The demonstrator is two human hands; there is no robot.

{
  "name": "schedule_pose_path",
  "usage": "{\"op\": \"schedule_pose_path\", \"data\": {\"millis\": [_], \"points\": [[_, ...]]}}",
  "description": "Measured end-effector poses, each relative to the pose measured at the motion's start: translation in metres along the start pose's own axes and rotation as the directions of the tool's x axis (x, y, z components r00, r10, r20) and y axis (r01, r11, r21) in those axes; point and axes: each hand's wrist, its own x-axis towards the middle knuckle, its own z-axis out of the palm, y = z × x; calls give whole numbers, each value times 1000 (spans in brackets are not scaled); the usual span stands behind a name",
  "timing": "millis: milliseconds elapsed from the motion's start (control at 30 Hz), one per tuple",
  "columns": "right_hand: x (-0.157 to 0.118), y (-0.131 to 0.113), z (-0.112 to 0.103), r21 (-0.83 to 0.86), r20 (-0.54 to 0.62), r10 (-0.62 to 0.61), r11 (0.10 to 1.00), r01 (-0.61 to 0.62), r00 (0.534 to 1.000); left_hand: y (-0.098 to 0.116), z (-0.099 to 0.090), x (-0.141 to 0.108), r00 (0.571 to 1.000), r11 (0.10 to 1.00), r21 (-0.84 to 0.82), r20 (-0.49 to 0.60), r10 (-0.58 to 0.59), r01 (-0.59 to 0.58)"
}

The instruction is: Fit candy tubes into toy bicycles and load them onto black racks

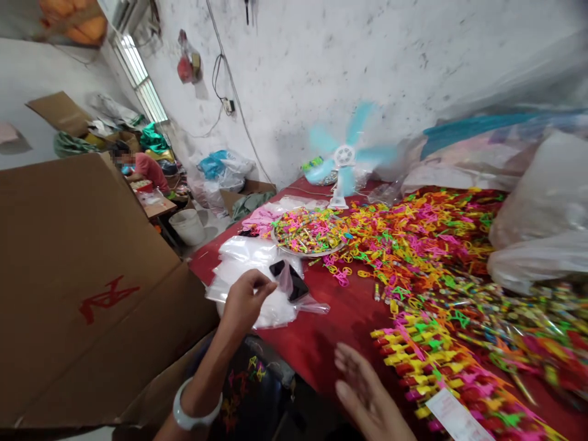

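My left hand (248, 300), with a white bangle at the wrist, pinches the edge of a clear plastic bag (285, 280). The bag hangs over a black phone (298, 286). Below both lies a stack of clear plastic bags (250, 251) on the red tabletop (316, 331). My right hand (362, 389) is over the table's front edge, fingers apart and holding nothing. To its right, rows of small colourful plastic toys (422, 361) lie packed side by side, with a white printed paper slip (459, 416) on top.
A heaped round tray (309, 252) of small toys stands near a spinning blue fan (344, 156). Loose toys (427, 239) cover the table's right side, beside a big whitish sack (542, 214). A cardboard box (87, 288) rises at left. Another person (154, 174) sits farther back.
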Motion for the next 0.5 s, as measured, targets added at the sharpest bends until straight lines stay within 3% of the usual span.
{"op": "schedule_pose_path", "data": {"millis": [100,167,267,367,433,500], "points": [[24,-28,23,193,-59,10,981,1,998,9,23,-29,983,983,37,-26,180,-179],[34,-41,35,330,63,111,936,-126,992,5,43,-55,934,929,167,-84,347,-330],[38,-35,54,360,169,242,887,-289,955,-12,70,-102,879,849,322,-89,469,-420],[34,-4,65,318,106,282,899,-301,954,-36,87,-153,903,833,383,12,429,-400],[29,18,64,334,54,282,899,-283,958,-49,92,-180,951,859,417,49,304,-297],[24,34,60,335,-22,259,912,-236,966,-55,90,-196,969,890,386,135,206,-243]]}}
